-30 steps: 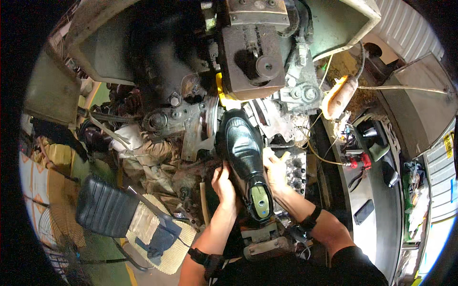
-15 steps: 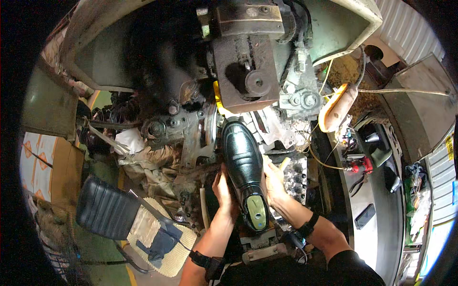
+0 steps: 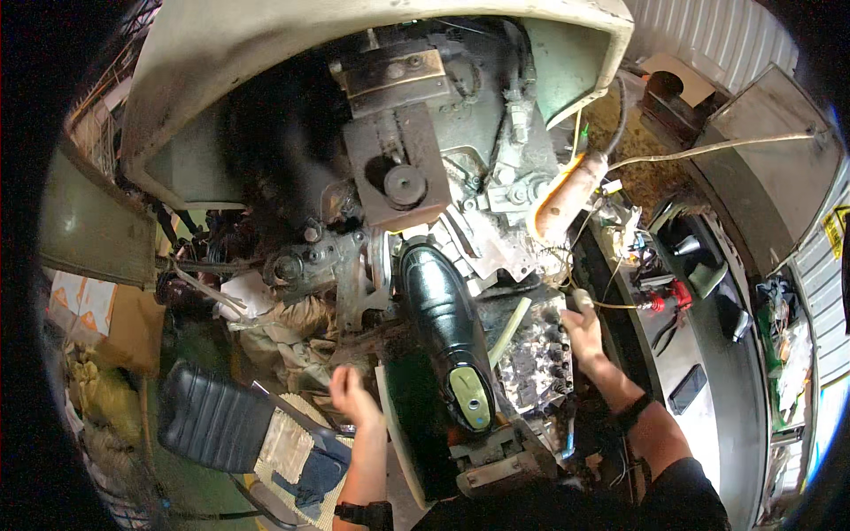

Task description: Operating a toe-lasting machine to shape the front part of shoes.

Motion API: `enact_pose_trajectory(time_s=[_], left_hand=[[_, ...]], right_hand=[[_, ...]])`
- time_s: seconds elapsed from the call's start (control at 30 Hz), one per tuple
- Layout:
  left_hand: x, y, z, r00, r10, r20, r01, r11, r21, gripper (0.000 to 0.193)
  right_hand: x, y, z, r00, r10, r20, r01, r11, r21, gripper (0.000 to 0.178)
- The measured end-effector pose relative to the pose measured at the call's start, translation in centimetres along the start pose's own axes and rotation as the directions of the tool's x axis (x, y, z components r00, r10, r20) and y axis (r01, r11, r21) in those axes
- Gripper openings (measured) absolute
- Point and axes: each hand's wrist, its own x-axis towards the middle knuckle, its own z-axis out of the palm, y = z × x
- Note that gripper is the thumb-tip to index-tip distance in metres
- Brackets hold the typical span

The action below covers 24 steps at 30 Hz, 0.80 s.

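Observation:
A glossy black leather shoe [image 3: 438, 296] sits in the machine, its toe under the dark metal head block [image 3: 394, 168]. A greenish-yellow last with a hole [image 3: 469, 398] fills its heel opening. The heel end lies above a metal support [image 3: 494, 460] close to my body. My left hand [image 3: 357, 403] is off the shoe, to its left, with fingers loosely bent and nothing visible in them. My right hand [image 3: 584, 336] is to the shoe's right, beside a worn panel [image 3: 536, 358] with a row of dark knobs. Its fingers are apart; whether a fingertip touches the panel's edge is unclear.
A hanging lamp-like fixture [image 3: 567, 205] glows at the upper right. The right-hand bench [image 3: 651, 354] bears a phone [image 3: 686, 389], pliers [image 3: 666, 332] and a red tool [image 3: 680, 294]. A black chair [image 3: 217, 416] stands at the left. A pale machine hood [image 3: 372, 18] arches overhead.
Both hands have let go of the shoe. My left hand has moved left, my right hand right toward the panel. The shoe stays under the head block; the view has shifted.

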Motion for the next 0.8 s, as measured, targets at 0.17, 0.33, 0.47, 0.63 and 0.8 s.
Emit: enact_pose_trajectory(time_s=[0.17, 0.33, 0.47, 0.63, 0.8], left_hand=[[3.9, -8.6, -9.8, 0.971, -0.240, -0.005, 0.238, 0.958, 0.162, 0.050], [2.1, -3.9, -10.5, 0.973, -0.231, -0.031, 0.233, 0.959, 0.161, 0.061], [2.0, -7.6, -14.3, 0.942, -0.329, -0.060, 0.331, 0.889, 0.318, 0.033], [1.3, -14.9, -25.4, 0.885, -0.450, -0.119, 0.457, 0.792, 0.405, 0.045], [-5.4, -16.2, -17.0, 0.812, -0.558, 0.173, 0.423, 0.765, 0.485, 0.021]], right_hand=[[1.5, 6.3, 0.2, 0.937, 0.175, 0.301, -0.223, 0.965, 0.135, 0.097], [4.6, 10.9, -6.0, 0.993, 0.090, -0.070, -0.097, 0.990, -0.100, 0.093], [3.6, 13.3, -3.3, 0.994, 0.111, 0.012, -0.108, 0.986, -0.130, 0.102], [-0.1, 13.4, -7.6, 0.959, 0.254, -0.129, -0.262, 0.964, -0.054, 0.093], [-1.9, 25.6, -11.8, 0.867, 0.379, 0.323, -0.387, 0.921, -0.042, 0.044]])
